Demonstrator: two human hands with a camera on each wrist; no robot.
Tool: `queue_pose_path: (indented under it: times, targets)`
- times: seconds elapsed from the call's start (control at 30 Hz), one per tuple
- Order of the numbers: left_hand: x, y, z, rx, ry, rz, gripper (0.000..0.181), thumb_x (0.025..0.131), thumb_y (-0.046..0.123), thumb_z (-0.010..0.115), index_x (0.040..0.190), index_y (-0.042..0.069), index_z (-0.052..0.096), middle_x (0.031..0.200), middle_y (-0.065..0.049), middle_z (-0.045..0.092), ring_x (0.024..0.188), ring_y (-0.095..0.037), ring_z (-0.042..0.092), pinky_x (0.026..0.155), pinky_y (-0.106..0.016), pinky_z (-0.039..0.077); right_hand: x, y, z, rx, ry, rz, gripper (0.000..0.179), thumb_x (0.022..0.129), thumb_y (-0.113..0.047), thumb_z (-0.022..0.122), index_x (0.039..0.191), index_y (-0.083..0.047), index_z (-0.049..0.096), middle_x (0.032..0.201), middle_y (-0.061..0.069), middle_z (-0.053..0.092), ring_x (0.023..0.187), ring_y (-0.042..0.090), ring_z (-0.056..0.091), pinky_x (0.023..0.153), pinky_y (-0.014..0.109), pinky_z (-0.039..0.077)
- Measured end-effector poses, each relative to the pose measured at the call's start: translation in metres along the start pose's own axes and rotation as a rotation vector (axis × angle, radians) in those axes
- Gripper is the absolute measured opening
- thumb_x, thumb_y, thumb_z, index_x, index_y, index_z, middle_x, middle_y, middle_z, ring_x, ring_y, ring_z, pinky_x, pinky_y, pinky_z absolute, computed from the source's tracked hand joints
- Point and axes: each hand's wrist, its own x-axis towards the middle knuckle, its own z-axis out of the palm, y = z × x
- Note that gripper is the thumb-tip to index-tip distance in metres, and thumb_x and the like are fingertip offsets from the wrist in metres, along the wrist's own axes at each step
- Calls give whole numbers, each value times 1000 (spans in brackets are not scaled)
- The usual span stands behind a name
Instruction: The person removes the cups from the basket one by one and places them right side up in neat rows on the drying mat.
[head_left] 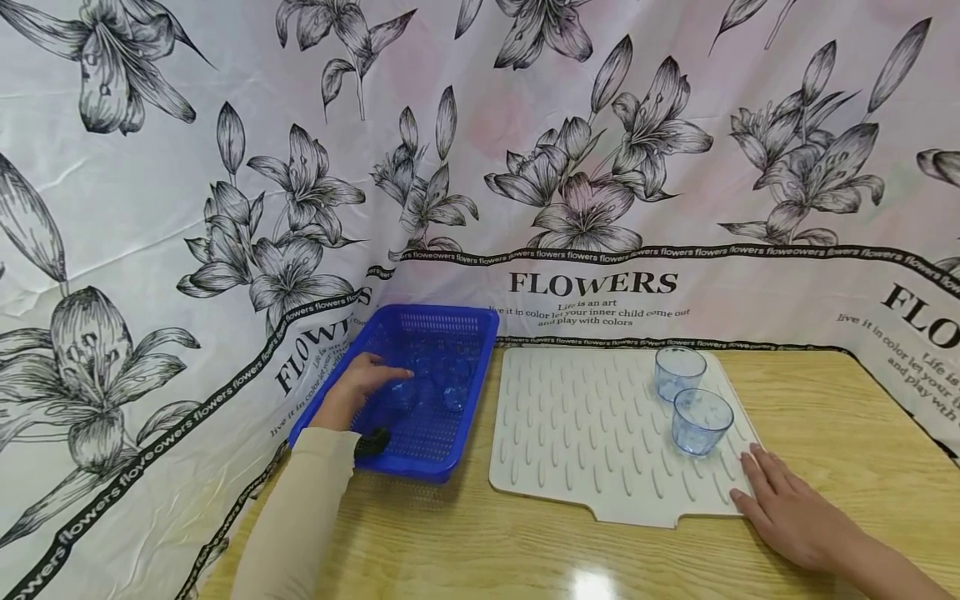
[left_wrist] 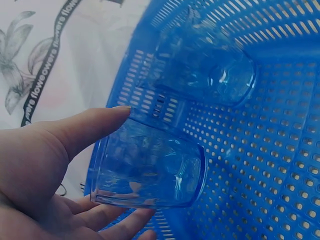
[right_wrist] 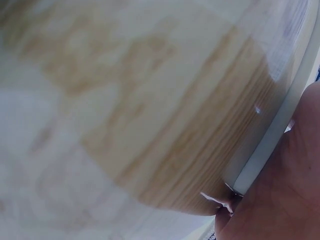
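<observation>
In the head view my left hand [head_left: 363, 379] reaches into a blue plastic basket [head_left: 474, 392]. The left wrist view shows it gripping a clear blue-tinted glass [left_wrist: 150, 162] lying on its side, thumb above and fingers beneath. Another such glass [left_wrist: 207, 70] lies further in, against the basket wall. My right hand [head_left: 798, 512] rests at the right edge of a white ridged draining mat [head_left: 577, 425], its fingers extended over the rim. Two blue-tinted glasses, a rear glass [head_left: 678, 375] and a front glass [head_left: 701, 425], stand upright on the mat's right side.
More glassware [head_left: 454, 396] shows dimly inside the basket. Basket and mat stand side by side on a wood-grain table [head_left: 525, 550]. A flower-printed cloth [head_left: 450, 192] hangs behind and along the left side.
</observation>
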Motion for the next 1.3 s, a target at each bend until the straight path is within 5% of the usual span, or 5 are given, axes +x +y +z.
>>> queue_pose_path:
  times: [0.27, 0.5, 1.3]
  targets:
    - [-7, 7, -2, 9, -19, 38, 90, 90, 34, 77, 156, -3, 27, 158, -28, 30, 146, -48, 30, 117, -63, 29, 0, 3, 2, 4, 3, -1, 73, 111, -40, 39, 149, 22, 27, 156, 44, 19, 144, 62, 16, 100, 17, -31]
    - [-10, 12, -3, -7, -2, 112, 88, 91, 33, 78, 154, -6, 30, 154, -27, 38, 143, -45, 35, 118, -58, 30, -1, 2, 2, -3, 8, -2, 72, 111, -39, 39, 149, 22, 28, 156, 44, 19, 143, 62, 18, 114, 34, -26]
    - [-22, 20, 7, -87, 23, 252, 90, 90, 34, 81, 158, 1, 31, 153, -23, 45, 145, -39, 39, 119, -53, 33, 1, 4, 3, 13, 8, 6, 74, 111, -42, 40, 149, 21, 29, 157, 43, 19, 143, 62, 18, 103, 21, -30]
